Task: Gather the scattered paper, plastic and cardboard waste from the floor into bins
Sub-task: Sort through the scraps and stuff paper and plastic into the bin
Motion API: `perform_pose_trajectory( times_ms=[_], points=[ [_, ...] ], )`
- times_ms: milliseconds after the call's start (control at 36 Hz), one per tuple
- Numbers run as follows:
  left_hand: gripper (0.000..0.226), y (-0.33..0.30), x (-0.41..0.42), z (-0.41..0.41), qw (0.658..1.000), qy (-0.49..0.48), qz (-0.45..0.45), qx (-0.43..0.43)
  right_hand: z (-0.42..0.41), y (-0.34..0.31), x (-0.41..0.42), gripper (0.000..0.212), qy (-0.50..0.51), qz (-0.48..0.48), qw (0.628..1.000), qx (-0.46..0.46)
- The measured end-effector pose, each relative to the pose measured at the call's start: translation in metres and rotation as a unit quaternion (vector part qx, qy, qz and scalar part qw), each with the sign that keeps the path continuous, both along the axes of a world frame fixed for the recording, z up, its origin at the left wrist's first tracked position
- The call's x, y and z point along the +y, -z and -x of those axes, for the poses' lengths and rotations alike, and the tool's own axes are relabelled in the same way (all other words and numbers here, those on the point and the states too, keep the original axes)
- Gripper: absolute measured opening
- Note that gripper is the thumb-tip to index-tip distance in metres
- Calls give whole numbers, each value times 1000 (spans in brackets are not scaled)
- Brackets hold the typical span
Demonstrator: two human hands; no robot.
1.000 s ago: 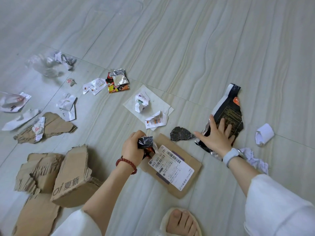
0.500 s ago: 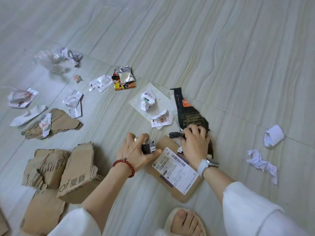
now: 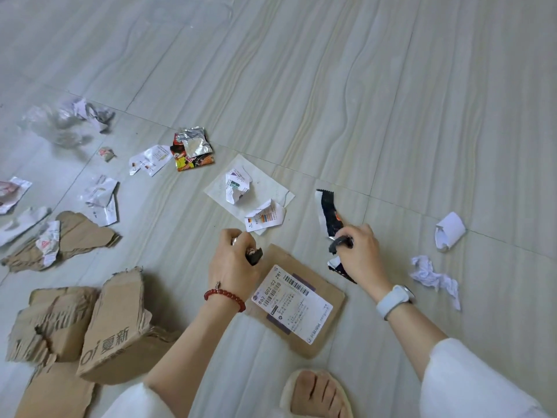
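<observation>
My left hand [image 3: 233,260] grips a crumpled black and silver foil wrapper [image 3: 254,255] above the floor. My right hand [image 3: 360,254] grips a long black plastic bag [image 3: 328,214], and the small dark crumpled piece [image 3: 340,243] is bunched in the same grip. Between my hands lies a flat cardboard piece with a white shipping label [image 3: 294,301]. Torn printed paper scraps [image 3: 265,217] sit on a white sheet [image 3: 271,184] just beyond my hands. No bin is in view.
Torn cardboard pieces [image 3: 111,324] pile at the lower left, another [image 3: 78,233] lies further left. A foil snack wrapper [image 3: 193,147], clear plastic [image 3: 55,125] and paper scraps [image 3: 101,196] scatter on the left. Two crumpled white papers [image 3: 449,230] [image 3: 434,274] lie right. My sandalled foot [image 3: 316,393] is below.
My right hand dragged the black bag from the right, gathered it with the small dark piece and lifted it. My left hand kept hold of the foil wrapper.
</observation>
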State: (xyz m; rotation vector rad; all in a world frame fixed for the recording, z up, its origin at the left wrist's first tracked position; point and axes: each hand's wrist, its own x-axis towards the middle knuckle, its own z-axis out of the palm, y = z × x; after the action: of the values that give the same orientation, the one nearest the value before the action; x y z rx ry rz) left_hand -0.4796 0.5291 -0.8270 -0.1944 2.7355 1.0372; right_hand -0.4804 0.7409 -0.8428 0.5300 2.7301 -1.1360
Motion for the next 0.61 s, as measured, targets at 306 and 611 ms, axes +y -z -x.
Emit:
perform_pose_trajectory(
  times_ms=[306,611],
  points=[
    [38,-7,71,25,993,119,-19,19,-44,-41,102,43,178,54,983,-10],
    [42,12,98,25,985,170,10,-5,-95,46,116,25,213,-133,965,-81]
  ],
)
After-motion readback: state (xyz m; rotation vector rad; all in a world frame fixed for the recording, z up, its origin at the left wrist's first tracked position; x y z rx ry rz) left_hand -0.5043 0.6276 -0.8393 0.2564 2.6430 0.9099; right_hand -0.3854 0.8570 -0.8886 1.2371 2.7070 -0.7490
